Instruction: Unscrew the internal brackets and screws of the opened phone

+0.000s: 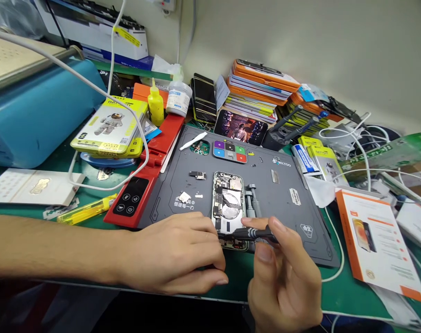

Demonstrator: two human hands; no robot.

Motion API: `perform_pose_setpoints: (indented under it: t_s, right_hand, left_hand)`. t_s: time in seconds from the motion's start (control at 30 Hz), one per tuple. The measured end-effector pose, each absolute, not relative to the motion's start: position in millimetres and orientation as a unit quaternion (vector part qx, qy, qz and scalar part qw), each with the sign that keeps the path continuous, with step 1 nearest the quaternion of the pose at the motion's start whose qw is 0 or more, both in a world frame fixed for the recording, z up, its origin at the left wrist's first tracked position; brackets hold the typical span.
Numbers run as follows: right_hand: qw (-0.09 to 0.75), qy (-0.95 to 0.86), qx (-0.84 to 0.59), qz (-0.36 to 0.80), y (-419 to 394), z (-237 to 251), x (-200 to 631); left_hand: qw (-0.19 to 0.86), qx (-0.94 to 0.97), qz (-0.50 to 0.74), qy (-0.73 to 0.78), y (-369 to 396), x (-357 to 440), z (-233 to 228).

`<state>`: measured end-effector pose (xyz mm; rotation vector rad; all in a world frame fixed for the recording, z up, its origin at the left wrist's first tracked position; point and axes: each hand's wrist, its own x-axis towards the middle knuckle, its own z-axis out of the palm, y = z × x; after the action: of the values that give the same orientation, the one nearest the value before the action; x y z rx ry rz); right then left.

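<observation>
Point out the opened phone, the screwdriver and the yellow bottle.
opened phone [228,203], head view, on the round coil in its middle.
screwdriver [247,234], head view, on the dark shaft held by the right hand.
yellow bottle [156,107], head view, on its body.

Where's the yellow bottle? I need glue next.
The yellow bottle stands upright at the back left of the bench, just left of the white jar and behind the red tool.

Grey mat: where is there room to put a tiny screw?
The grey mat is bare right of the open phone, toward the white cable. Its left part holds small parts. Both hands crowd the near edge.
</observation>
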<state>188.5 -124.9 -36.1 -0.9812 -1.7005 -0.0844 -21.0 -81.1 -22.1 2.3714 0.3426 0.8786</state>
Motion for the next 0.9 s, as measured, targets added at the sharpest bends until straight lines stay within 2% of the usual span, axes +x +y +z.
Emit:
perform_pose_setpoints:
  t_s: [0.27, 0.53, 0.9]
  right_hand:
    - [0.570, -0.708, -0.414, -0.047, -124.5, -36.7, 185.4]
    - [0.548, -0.721, -0.419, -0.057, -122.8, -35.2, 185.6]
    - [0.553, -0.714, -0.427, -0.045, -126.3, -39.6, 189.2]
  left_hand:
    - [0.342, 0.863, 0.341, 0.148, -81.3, -21.7, -22.3]
    - [0.469, 0.796, 0.341, 0.175, -79.3, -24.5, -21.6]
    - [0.547, 0.724, 0.371, 0.200, -78.4, -22.2, -23.0]
